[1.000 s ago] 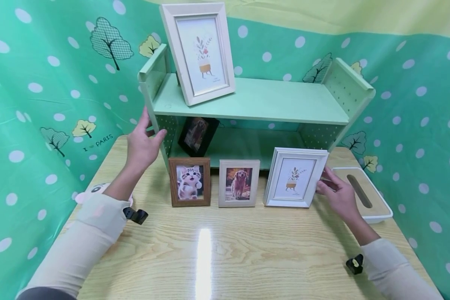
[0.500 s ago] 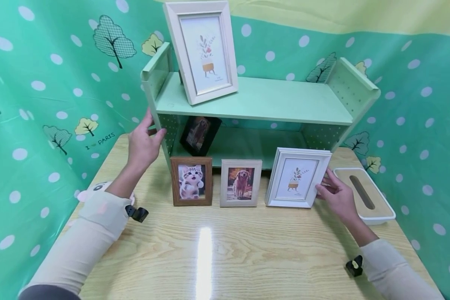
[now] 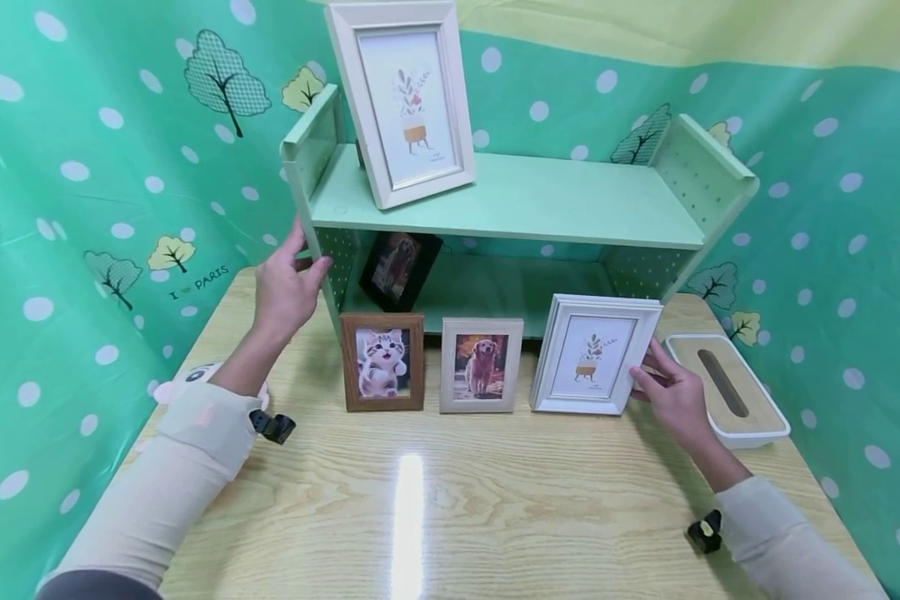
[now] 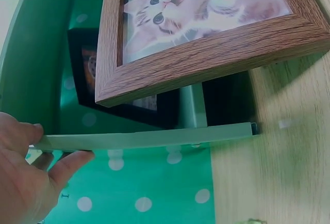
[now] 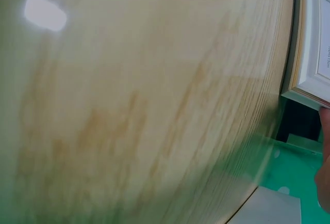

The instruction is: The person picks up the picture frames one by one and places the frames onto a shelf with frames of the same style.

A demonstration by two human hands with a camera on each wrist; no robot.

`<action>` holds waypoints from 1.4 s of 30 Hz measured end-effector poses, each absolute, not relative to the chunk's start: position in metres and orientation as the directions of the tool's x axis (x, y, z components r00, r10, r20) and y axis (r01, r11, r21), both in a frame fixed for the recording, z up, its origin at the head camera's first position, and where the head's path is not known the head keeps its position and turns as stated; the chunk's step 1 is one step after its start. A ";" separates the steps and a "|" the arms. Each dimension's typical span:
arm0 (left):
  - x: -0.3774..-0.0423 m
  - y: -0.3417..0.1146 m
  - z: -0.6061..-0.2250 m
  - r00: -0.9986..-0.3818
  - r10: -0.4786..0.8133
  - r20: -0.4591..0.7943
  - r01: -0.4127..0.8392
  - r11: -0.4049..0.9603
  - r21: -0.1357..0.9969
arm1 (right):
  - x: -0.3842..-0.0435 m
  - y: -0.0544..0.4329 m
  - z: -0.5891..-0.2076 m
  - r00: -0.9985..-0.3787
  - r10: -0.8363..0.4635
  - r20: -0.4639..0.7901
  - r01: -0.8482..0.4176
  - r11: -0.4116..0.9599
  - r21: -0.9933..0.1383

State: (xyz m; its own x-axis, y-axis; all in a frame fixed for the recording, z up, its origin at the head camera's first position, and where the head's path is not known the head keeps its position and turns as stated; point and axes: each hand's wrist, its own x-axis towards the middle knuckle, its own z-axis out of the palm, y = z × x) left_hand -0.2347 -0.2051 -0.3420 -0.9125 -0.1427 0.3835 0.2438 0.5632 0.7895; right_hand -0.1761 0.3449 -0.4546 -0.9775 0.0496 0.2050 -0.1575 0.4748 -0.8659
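My left hand (image 3: 285, 292) grips the front edge of the green shelf's (image 3: 555, 200) left side panel, thumb on the inner side, fingers outside. In the left wrist view the thumb and fingers straddle that edge. My right hand (image 3: 673, 393) holds the right edge of a white picture frame (image 3: 591, 357) with a plant print, fingers partly hidden behind it. A second white edge shows behind this frame. To its left stand a pale frame with a dog photo (image 3: 482, 367) and a brown wooden frame with a kitten photo (image 3: 382, 363), both upright on the table.
A larger white frame (image 3: 412, 108) leans on the shelf's top board. On the lower board a black frame (image 3: 397, 271) stands tilted. A tissue box (image 3: 727, 387) sits at right; a pink-and-white object (image 3: 195, 377) is partly hidden by the left sleeve. Dotted green cloth surrounds the table.
The head view has shifted slightly. Both hands keep their places on the shelf panel and the white picture frame.
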 end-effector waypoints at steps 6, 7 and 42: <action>-0.232 -0.206 -0.343 -0.917 -0.141 0.373 0.236 0.562 0.792 | -0.179 0.346 -0.458 -0.979 0.061 0.195 -0.145 0.464 -0.874; -0.232 -0.206 -0.343 -0.917 -0.142 0.374 0.236 0.563 0.792 | -0.179 0.345 -0.458 -0.979 0.062 0.193 -0.143 0.465 -0.874; -0.233 -0.206 -0.341 -0.917 -0.132 0.376 0.235 0.583 0.777 | -0.171 0.346 -0.436 -0.973 0.068 0.221 -0.163 0.478 -0.863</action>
State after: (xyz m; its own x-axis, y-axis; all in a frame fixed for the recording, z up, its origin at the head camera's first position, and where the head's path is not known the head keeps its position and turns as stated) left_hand -0.2334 -0.2062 -0.3410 -0.9171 -0.1321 0.3761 0.2348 0.5835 0.7774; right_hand -0.1715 0.3463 -0.4357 -0.9728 0.0682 0.2212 -0.1628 0.4781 -0.8631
